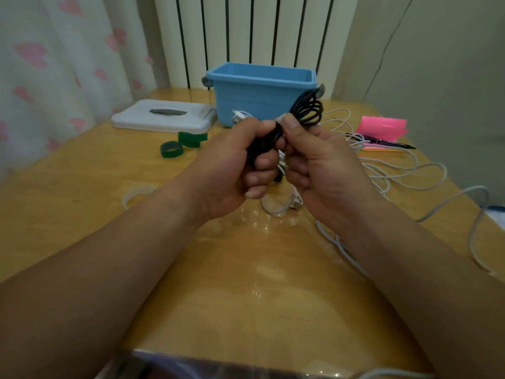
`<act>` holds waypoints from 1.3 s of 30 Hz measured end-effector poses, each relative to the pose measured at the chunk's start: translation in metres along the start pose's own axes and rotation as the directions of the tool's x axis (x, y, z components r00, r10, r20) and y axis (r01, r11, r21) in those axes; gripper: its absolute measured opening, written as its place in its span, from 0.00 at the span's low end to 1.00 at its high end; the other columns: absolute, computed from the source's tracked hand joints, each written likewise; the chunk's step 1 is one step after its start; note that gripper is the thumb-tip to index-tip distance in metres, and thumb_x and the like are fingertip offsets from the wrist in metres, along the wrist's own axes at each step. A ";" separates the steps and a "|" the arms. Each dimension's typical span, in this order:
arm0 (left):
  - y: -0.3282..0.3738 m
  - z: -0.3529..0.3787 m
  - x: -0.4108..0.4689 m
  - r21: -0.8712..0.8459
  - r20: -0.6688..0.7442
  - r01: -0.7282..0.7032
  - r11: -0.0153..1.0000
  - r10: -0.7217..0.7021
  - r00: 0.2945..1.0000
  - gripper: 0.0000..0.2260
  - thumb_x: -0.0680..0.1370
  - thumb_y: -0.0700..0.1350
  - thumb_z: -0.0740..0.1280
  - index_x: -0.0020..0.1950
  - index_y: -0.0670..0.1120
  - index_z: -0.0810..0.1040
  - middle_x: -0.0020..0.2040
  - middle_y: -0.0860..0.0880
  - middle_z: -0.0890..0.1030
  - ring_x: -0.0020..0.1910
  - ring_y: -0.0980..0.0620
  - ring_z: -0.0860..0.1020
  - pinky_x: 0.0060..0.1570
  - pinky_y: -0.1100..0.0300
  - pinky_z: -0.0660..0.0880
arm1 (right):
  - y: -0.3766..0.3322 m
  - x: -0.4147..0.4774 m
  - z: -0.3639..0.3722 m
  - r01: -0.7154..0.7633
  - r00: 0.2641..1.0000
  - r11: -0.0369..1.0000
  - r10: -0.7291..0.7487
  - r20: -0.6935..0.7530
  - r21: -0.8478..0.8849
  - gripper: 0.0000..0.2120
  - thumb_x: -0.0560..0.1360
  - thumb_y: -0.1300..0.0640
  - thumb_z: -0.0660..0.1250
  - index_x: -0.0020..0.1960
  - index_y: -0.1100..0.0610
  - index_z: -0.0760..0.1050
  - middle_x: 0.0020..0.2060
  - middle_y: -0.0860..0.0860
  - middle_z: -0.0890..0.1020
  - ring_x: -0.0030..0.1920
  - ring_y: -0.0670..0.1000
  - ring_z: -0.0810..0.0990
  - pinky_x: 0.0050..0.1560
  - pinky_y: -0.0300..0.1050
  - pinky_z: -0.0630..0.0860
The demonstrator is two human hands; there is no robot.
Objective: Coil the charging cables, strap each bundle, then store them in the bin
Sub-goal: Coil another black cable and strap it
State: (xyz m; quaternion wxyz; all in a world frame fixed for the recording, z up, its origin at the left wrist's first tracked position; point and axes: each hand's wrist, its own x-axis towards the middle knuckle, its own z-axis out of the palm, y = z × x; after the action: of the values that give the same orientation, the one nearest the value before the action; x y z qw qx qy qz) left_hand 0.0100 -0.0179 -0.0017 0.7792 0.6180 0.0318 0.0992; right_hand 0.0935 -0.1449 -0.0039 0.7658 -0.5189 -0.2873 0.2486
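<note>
The blue bin (pixel 259 97) stands open on the table (pixel 82 203). Right of the bin, the white cables (pixel 396 170) lie loose. In front of it, my left hand (pixel 235 165) grips the coiled black cable (pixel 307 112) so the loops cannot spring open, and my right hand (pixel 322 165) pinches it too. The green straps (pixel 180 144) wait left of the bin.

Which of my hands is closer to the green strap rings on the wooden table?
Left. The left hand holds the black coiled cable just right of the green strap rings; the right hand, also on that cable, is farther right.
</note>
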 end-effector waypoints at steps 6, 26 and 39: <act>-0.013 -0.005 0.003 0.799 -0.020 -0.248 0.548 0.436 0.900 0.15 0.84 0.47 0.70 0.70 0.52 0.71 0.56 0.52 0.80 0.48 0.56 0.84 0.43 0.55 0.85 | 0.004 0.005 -0.009 0.046 0.991 0.994 -0.058 -0.117 -0.099 0.09 0.85 0.55 0.67 0.46 0.54 0.79 0.27 0.46 0.73 0.23 0.42 0.64 0.22 0.35 0.61; -0.005 -0.005 0.007 0.491 -0.250 -0.161 0.856 0.315 0.915 0.10 0.87 0.48 0.62 0.50 0.44 0.74 0.33 0.53 0.72 0.29 0.53 0.69 0.28 0.55 0.67 | 0.016 0.008 -0.006 0.112 0.970 0.914 -0.186 -0.159 -0.390 0.10 0.82 0.50 0.71 0.43 0.50 0.80 0.29 0.40 0.80 0.27 0.38 0.75 0.34 0.34 0.68; -0.009 0.003 0.001 0.660 -0.136 -0.167 0.733 0.335 0.932 0.09 0.87 0.50 0.65 0.66 0.48 0.73 0.51 0.49 0.82 0.39 0.54 0.83 0.39 0.56 0.85 | 0.005 0.001 -0.003 0.054 0.993 0.992 -0.065 -0.098 -0.113 0.09 0.86 0.57 0.64 0.49 0.59 0.78 0.25 0.42 0.78 0.22 0.39 0.75 0.23 0.29 0.68</act>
State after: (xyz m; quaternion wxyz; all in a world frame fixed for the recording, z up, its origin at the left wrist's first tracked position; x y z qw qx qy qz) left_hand 0.0128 -0.0223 -0.0094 0.4918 0.8266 0.0755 0.2631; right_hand 0.0963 -0.1443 -0.0094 0.7566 -0.5636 -0.2768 0.1827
